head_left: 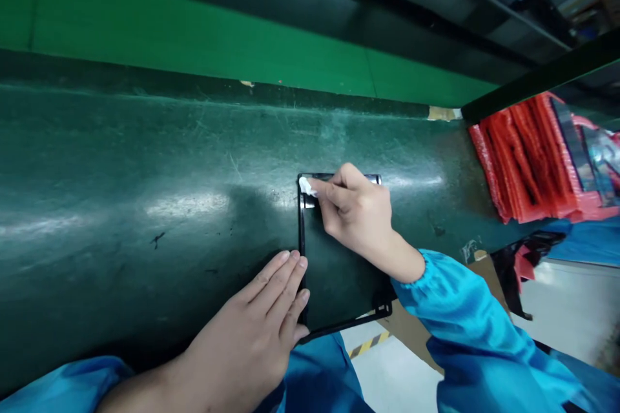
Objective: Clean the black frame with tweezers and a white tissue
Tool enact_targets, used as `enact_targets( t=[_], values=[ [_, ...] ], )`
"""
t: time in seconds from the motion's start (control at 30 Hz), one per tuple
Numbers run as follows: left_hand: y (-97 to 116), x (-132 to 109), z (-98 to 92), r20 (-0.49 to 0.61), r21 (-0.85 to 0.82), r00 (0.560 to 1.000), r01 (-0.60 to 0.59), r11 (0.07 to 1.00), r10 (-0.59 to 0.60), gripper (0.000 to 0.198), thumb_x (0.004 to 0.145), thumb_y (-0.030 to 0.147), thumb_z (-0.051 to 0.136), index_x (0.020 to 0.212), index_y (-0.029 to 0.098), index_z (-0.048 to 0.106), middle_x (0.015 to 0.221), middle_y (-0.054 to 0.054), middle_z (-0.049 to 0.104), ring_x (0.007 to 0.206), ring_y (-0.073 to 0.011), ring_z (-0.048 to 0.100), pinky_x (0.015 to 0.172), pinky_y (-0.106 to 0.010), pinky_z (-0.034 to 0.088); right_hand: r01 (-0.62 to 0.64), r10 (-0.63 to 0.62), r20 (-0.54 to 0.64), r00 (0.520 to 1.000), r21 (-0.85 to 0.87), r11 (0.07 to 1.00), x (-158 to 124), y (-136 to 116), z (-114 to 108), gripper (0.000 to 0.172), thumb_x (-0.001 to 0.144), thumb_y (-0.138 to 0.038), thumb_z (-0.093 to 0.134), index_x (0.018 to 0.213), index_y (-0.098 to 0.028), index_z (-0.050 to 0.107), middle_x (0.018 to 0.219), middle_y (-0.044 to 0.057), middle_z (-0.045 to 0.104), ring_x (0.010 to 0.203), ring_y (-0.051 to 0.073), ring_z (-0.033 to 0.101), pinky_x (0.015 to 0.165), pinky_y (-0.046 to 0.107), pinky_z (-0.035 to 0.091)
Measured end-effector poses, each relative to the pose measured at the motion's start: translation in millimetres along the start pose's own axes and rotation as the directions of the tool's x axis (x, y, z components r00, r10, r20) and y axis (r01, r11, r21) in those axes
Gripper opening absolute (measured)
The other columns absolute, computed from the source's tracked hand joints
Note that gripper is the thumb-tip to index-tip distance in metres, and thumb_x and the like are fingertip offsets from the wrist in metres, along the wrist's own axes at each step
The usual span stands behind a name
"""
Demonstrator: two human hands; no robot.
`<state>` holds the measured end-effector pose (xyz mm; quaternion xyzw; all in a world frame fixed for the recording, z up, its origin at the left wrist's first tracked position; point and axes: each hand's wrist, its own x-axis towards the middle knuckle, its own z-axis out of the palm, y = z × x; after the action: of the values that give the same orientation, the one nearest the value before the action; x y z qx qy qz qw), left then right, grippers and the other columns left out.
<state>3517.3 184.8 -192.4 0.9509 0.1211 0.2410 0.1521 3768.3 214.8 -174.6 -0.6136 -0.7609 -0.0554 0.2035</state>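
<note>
A thin black rectangular frame [346,324] lies on the green worktop, its near edge close to the table's front edge. Worktop green shows through its middle. My right hand [357,210] pinches a small crumpled white wipe [306,186] and presses it at the frame's far left corner. The hand and wrist cover part of the frame's far and right sides. My left hand [264,316] lies with fingers stretched out, their tips against the frame's left side, steadying nothing else visible.
The scratched green worktop [111,206] runs up to a bright green back panel [194,39]. Red bubble-wrap packets [527,161] are stacked at the far right. Cardboard [411,329] and black plastic [518,264] are below them, near my right sleeve.
</note>
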Motion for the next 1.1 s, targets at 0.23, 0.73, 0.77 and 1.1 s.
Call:
enact_targets(
  t=[0.23, 0.73, 0.77, 1.1],
  values=[
    [-8, 0, 3.8, -0.018, -0.096, 0.999, 0.033, 0.995, -0.035, 0.026, 0.107, 0.028, 0.064, 0.122, 0.010, 0.075, 0.144, -0.020, 0.067, 0.144, -0.0388, 0.058, 0.130, -0.053, 0.038, -0.033, 0.030, 0.039, 0.999, 0.089, 0.996, 0, 2, -1, 0.028, 0.101, -0.015, 0.061, 0.115, -0.021, 0.084, 0.085, 0.002, 0.063, 0.065, 0.011, 0.055, 0.055, 0.027, 0.040],
    [-13, 2, 5.8, 0.105, -0.043, 0.980, 0.174, 0.984, -0.168, 0.060, 0.101, 0.047, 0.076, 0.146, 0.010, 0.063, 0.168, -0.029, 0.038, 0.161, -0.0433, 0.033, 0.133, -0.058, 0.030, -0.007, -0.035, 0.161, 0.986, 0.249, 0.968, -46, -16, -28, 0.038, 0.098, -0.005, 0.063, 0.131, -0.017, 0.075, 0.094, 0.004, 0.066, 0.070, 0.012, 0.059, 0.058, 0.026, 0.048],
    [-13, 2, 5.9, 0.108, -0.045, 0.980, 0.175, 0.984, -0.169, 0.061, 0.100, 0.046, 0.076, 0.146, 0.009, 0.063, 0.168, -0.030, 0.037, 0.161, -0.0435, 0.032, 0.133, -0.058, 0.030, 0.003, -0.045, 0.168, 0.985, 0.242, 0.970, -44, -16, -29, 0.037, 0.098, -0.005, 0.064, 0.130, -0.017, 0.076, 0.094, 0.005, 0.066, 0.069, 0.012, 0.058, 0.057, 0.026, 0.048],
    [-12, 4, 5.4, 0.105, -0.069, 0.982, 0.163, 0.984, -0.156, 0.061, 0.098, 0.042, 0.079, 0.146, 0.007, 0.064, 0.166, -0.032, 0.039, 0.159, -0.0461, 0.034, 0.129, -0.059, 0.035, 0.015, -0.031, 0.110, 0.993, 0.145, 0.989, 1, -1, -11, 0.027, 0.102, -0.013, 0.063, 0.119, -0.021, 0.082, 0.087, 0.003, 0.067, 0.067, 0.012, 0.061, 0.053, 0.025, 0.046]
  ],
)
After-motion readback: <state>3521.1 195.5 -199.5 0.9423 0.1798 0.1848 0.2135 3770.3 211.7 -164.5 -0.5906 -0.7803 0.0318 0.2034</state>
